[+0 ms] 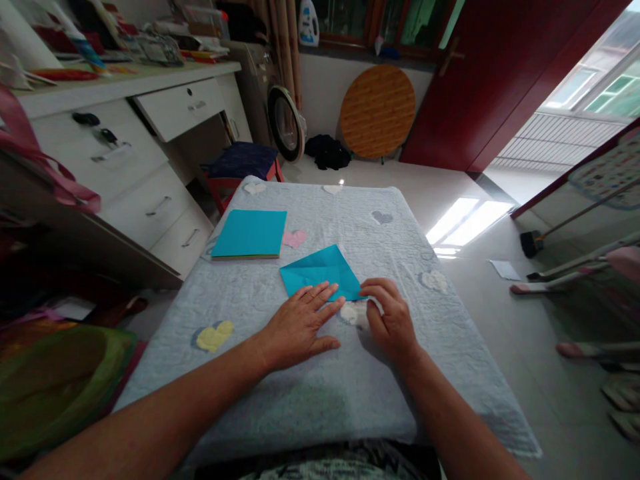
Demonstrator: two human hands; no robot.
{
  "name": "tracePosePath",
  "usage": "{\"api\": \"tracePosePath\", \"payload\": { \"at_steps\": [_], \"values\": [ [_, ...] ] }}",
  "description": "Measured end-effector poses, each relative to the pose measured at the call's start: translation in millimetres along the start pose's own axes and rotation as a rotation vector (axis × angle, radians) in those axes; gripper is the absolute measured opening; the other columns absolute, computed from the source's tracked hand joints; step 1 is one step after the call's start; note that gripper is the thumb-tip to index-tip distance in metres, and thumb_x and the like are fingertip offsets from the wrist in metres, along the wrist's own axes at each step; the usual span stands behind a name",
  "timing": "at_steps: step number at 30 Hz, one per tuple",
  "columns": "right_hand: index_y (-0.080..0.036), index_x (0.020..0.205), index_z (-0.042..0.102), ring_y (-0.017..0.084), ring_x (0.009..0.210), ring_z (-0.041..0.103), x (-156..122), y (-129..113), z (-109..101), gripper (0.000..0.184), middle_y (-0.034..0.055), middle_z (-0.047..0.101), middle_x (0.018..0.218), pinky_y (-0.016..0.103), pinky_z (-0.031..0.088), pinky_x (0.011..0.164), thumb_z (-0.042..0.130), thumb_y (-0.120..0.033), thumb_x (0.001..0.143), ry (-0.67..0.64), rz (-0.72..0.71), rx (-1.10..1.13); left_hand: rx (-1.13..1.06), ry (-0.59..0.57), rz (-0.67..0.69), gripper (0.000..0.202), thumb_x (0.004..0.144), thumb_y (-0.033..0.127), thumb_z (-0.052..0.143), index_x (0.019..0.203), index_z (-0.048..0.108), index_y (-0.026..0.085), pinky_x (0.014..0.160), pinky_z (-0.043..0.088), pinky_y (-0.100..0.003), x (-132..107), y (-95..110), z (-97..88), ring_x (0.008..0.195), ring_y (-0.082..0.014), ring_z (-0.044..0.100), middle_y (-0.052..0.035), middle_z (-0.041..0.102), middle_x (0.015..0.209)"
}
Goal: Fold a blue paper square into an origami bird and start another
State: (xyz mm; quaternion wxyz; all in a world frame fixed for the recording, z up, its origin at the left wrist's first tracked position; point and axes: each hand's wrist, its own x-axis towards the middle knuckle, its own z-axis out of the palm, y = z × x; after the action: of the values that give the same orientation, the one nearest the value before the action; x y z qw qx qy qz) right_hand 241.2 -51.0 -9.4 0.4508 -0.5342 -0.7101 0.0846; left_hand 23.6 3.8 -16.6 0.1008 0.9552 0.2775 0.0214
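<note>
A folded sheet of blue origami paper (327, 264) with crease lines lies on the cloth-covered table (280, 407). My left hand (303, 323) rests flat across its near edge, fingers spread. At the sheet's right corner is my right hand (393, 317), its fingers curled in and the fingertips touching the corner. Whether the right thumb and fingers pinch the paper is hard to make out. Beyond my left hand, to the left of the folded sheet, sits a square stack of blue paper (251, 233).
A stool with a dark cushion (245, 160) stands at the table's far left. White drawers (135, 160) line the left side, near a washing machine (287, 123) with its door ajar. A round wooden board (379, 111) leans on the back wall. A green bin-like container (60, 380) is at lower left.
</note>
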Motion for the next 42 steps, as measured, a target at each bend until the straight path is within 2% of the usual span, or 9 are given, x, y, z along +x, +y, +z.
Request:
{"api": "tracePosePath", "payload": {
  "at_steps": [2, 4, 11, 13, 17, 20, 24, 33, 42],
  "values": [
    [-0.021, 0.092, 0.061, 0.019, 0.091, 0.060, 0, -6, 4, 0.024, 0.0066, 0.064, 0.096, 0.034, 0.050, 0.083, 0.042, -0.007, 0.087, -0.132, -0.067, 0.094, -0.004, 0.009, 0.004, 0.076, 0.091, 0.072, 0.039, 0.152, 0.036, 0.027, 0.117, 0.025, -0.049, 0, 0, -0.5, 0.148, -0.0300, 0.029, -0.0096, 0.032, 0.161],
    [-0.020, 0.090, 0.062, 0.020, 0.088, 0.060, 0, -8, 8, 0.022, 0.0069, 0.065, 0.093, 0.035, 0.050, 0.081, 0.044, -0.008, 0.086, -0.182, -0.089, 0.083, -0.006, 0.007, 0.006, 0.076, 0.091, 0.073, 0.040, 0.152, 0.036, 0.027, 0.117, 0.025, -0.049, 0, 1, -1.1, 0.147, -0.0302, 0.029, -0.0102, 0.032, 0.161],
    [-0.021, 0.101, 0.065, 0.023, 0.103, 0.058, 3, -12, 10, 0.025, 0.0073, 0.068, 0.106, 0.040, 0.044, 0.096, 0.046, -0.012, 0.088, -0.282, -0.021, -0.112, -0.013, 0.001, 0.014, 0.078, 0.092, 0.072, 0.039, 0.155, 0.030, 0.027, 0.118, 0.024, -0.048, -1, -1, 0.5, 0.149, -0.0295, 0.027, -0.0102, 0.029, 0.162],
    [-0.021, 0.099, 0.066, 0.022, 0.101, 0.059, 4, -9, 9, 0.024, 0.0074, 0.068, 0.104, 0.039, 0.045, 0.095, 0.046, -0.013, 0.088, -0.236, 0.001, -0.125, -0.015, 0.003, 0.014, 0.078, 0.092, 0.072, 0.038, 0.154, 0.031, 0.026, 0.118, 0.024, -0.048, -1, -2, 1.0, 0.149, -0.0295, 0.026, -0.0102, 0.028, 0.162],
    [-0.021, 0.093, 0.065, 0.025, 0.105, 0.056, 2, 6, 3, 0.023, 0.0091, 0.065, 0.106, 0.043, 0.042, 0.099, 0.049, -0.012, 0.080, -0.076, 0.180, -0.203, -0.009, -0.038, 0.000, 0.077, 0.092, 0.073, 0.035, 0.154, 0.032, 0.027, 0.118, 0.023, -0.049, -1, -2, -0.3, 0.149, -0.0296, 0.025, -0.0094, 0.026, 0.163],
    [-0.021, 0.089, 0.065, 0.029, 0.116, 0.050, 0, 17, -3, 0.021, 0.0099, 0.060, 0.118, 0.048, 0.037, 0.103, 0.054, -0.013, 0.073, -0.125, 0.276, -0.254, 0.000, -0.063, -0.009, 0.077, 0.093, 0.072, 0.036, 0.155, 0.029, 0.029, 0.119, 0.021, -0.047, 0, -1, -1.7, 0.151, -0.0280, 0.022, -0.0081, 0.023, 0.164],
    [-0.023, 0.090, 0.066, 0.031, 0.124, 0.043, -2, 21, -5, 0.018, 0.0086, 0.056, 0.127, 0.052, 0.033, 0.104, 0.057, -0.017, 0.076, -0.197, 0.302, -0.283, -0.001, -0.053, -0.014, 0.077, 0.093, 0.071, 0.037, 0.156, 0.026, 0.029, 0.120, 0.021, -0.047, -1, -1, -0.4, 0.151, -0.0274, 0.020, -0.0082, 0.020, 0.165],
    [-0.023, 0.083, 0.067, 0.029, 0.124, 0.043, 3, 21, 0, 0.011, 0.0076, 0.058, 0.127, 0.051, 0.031, 0.105, 0.057, -0.022, 0.086, -0.236, 0.299, -0.306, -0.003, -0.068, -0.010, 0.075, 0.093, 0.073, 0.034, 0.155, 0.029, 0.032, 0.119, 0.019, -0.050, -1, 0, -1.7, 0.152, -0.0305, 0.018, -0.0088, 0.017, 0.166],
    [-0.022, 0.078, 0.066, 0.029, 0.120, 0.046, 8, 20, 3, 0.017, 0.0077, 0.060, 0.126, 0.050, 0.031, 0.103, 0.052, -0.023, 0.088, -0.282, 0.318, -0.348, 0.020, 0.010, 0.016, 0.074, 0.093, 0.073, 0.032, 0.154, 0.032, 0.031, 0.120, 0.014, -0.048, -2, -3, 7.9, 0.151, -0.0286, 0.020, -0.0076, 0.022, 0.165]
  ]
}}
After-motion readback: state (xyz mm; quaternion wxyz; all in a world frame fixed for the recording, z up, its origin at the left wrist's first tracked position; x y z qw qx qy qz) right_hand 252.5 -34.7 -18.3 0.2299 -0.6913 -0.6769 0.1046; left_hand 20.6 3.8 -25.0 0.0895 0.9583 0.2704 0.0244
